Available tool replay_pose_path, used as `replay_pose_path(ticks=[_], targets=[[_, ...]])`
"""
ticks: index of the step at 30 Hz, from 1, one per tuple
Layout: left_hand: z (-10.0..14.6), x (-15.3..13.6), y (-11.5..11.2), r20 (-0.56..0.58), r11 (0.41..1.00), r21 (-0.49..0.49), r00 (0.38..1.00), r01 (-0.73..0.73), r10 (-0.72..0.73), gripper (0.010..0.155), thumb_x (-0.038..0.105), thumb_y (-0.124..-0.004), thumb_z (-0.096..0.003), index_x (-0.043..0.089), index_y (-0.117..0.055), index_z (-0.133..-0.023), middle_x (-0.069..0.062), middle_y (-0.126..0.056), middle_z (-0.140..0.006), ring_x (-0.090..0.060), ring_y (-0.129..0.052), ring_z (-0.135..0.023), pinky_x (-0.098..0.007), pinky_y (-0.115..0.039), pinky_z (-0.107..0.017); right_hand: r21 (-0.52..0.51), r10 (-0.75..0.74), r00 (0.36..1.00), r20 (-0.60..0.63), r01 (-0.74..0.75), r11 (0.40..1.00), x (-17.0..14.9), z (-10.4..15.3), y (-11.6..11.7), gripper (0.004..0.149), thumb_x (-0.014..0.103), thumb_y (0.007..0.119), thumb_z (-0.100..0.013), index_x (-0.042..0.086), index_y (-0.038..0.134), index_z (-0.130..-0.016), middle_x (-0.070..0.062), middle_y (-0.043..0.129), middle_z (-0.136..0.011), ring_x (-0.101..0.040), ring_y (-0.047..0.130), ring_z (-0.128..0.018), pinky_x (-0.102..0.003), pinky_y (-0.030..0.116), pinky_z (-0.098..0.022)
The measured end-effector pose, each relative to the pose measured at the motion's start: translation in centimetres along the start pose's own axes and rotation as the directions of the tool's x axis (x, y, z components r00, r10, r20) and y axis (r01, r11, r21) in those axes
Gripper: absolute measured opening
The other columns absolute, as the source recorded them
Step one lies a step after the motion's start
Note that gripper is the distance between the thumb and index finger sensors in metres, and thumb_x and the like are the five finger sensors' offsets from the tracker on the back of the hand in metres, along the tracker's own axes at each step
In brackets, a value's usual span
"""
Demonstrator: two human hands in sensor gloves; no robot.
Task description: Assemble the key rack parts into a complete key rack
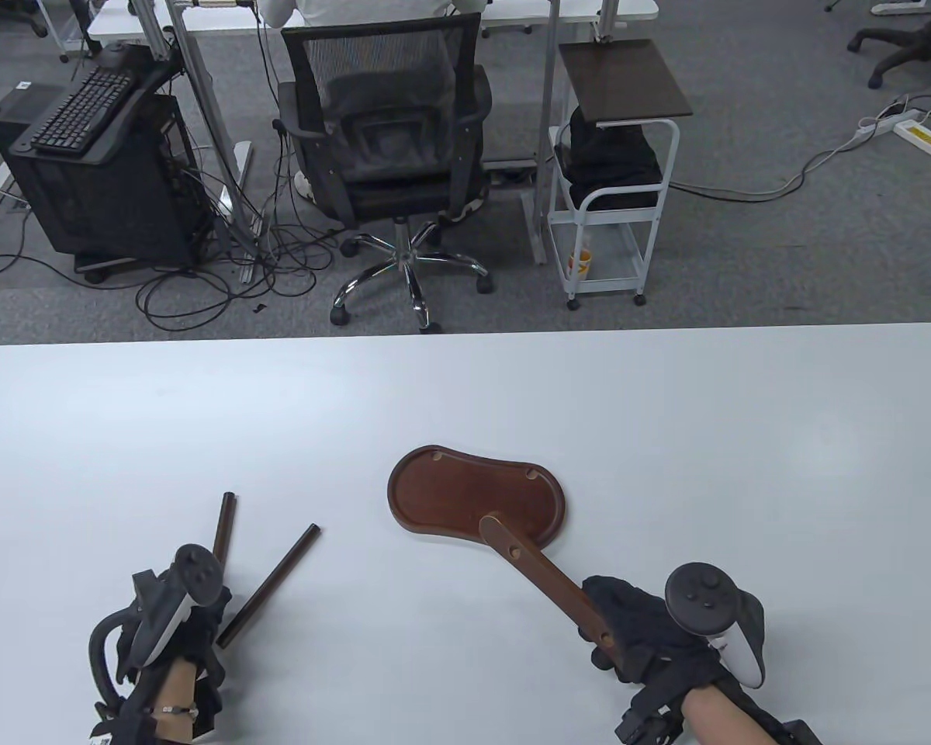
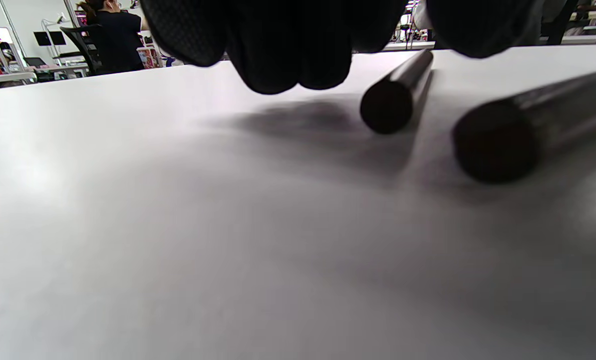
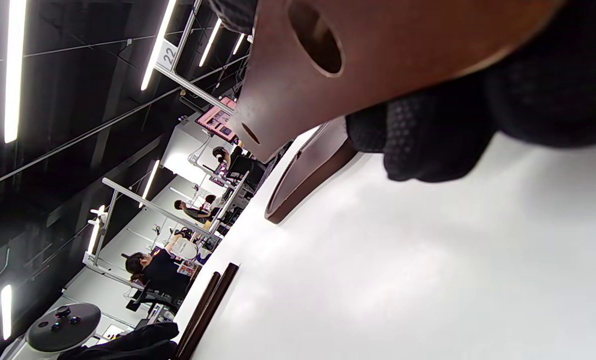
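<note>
While the white table (image 1: 465, 403) is being used as the work surface, the biggest part, the kidney-shaped wooden tray (image 1: 465, 489), is lying flat near the middle with nothing steadying it. Any sideways push from the slat is likely to send it skating across that smooth top. The drilled wooden slat (image 1: 547, 578) is being gripped at its near end by the right hand (image 1: 652, 628), fingers wrapped round it, and its far end is being held over the tray's near rim; whether it is touching the rim cannot be told. With the hold so far back, the far tip could be swinging wide of its seat, and a twist of the wrist could be marking the rim. Three dark dowels (image 1: 268, 586) are lying loose just ahead of the left hand (image 1: 174, 621), two side by side and one angled apart. Being round, they could be set rolling by a careless brush. The left fingers (image 2: 277, 55) are being seen curled above the table, near the dowel ends but gripping nothing.
</note>
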State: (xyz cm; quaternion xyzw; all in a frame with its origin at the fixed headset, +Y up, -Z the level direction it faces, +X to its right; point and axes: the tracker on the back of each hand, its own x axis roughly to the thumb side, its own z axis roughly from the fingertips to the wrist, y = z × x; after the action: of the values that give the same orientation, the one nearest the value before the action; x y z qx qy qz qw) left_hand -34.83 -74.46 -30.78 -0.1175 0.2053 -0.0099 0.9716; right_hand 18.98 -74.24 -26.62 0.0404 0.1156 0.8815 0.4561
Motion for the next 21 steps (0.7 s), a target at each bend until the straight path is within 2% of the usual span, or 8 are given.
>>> replay_pose_path(ticks=[4,9,15,21], targets=[[-0.31,0.59,-0.23,-0.024,0.999,-0.002,0.999,0.045,-0.045,0.065,0.052,-0.073,-0.0532,0.024,-0.058,-0.11,-0.009,-0.068,-0.114,-0.033,-0.073,-0.099,-0.056,-0.066,-0.072,0.009,-0.03,1.0,-0.006,0.03,1.0,0.0,-0.02,0.08,0.055,0.036,0.059,-0.059,-0.004,0.071,-0.096,-0.024,0.098,-0.072,-0.042,0.106,-0.035,-0.051,0.093,-0.018],[-0.57,0.71,-0.52,-0.063,0.997,-0.011,0.995,0.081,-0.082,0.058,0.049,-0.075,-0.0533,0.024,-0.066,-0.104,-0.007,-0.073,-0.107,-0.03,-0.079,-0.092,-0.053,-0.07,-0.069,0.019,-0.05,0.999,0.003,0.05,0.999,-0.01,-0.07,0.13,0.055,0.036,0.059,-0.059,-0.004,0.071,-0.096,-0.024,0.098,-0.072,-0.042,0.107,-0.035,-0.051,0.093,-0.018],[-0.23,0.99,-0.26,-0.092,0.993,-0.002,0.988,0.121,-0.121,0.051,0.046,-0.079,-0.0521,0.021,-0.076,-0.096,-0.006,-0.085,-0.092,-0.025,-0.09,-0.078,-0.05,-0.078,-0.061,0.03,-0.051,0.999,0.012,0.051,0.998,-0.04,-0.13,0.19,0.056,0.036,0.059,-0.059,-0.004,0.071,-0.096,-0.024,0.098,-0.072,-0.042,0.106,-0.035,-0.051,0.093,-0.018],[-0.22,1.03,-0.23,-0.067,0.987,-0.039,0.985,0.157,-0.159,0.05,0.045,-0.077,-0.0533,0.018,-0.074,-0.095,-0.007,-0.085,-0.091,-0.026,-0.09,-0.078,-0.05,-0.078,-0.06,0.027,-0.048,0.999,0.02,0.047,0.999,-0.04,-0.18,0.16,0.055,0.036,0.059,-0.059,-0.004,0.071,-0.096,-0.024,0.098,-0.072,-0.041,0.106,-0.035,-0.051,0.093,-0.018]])
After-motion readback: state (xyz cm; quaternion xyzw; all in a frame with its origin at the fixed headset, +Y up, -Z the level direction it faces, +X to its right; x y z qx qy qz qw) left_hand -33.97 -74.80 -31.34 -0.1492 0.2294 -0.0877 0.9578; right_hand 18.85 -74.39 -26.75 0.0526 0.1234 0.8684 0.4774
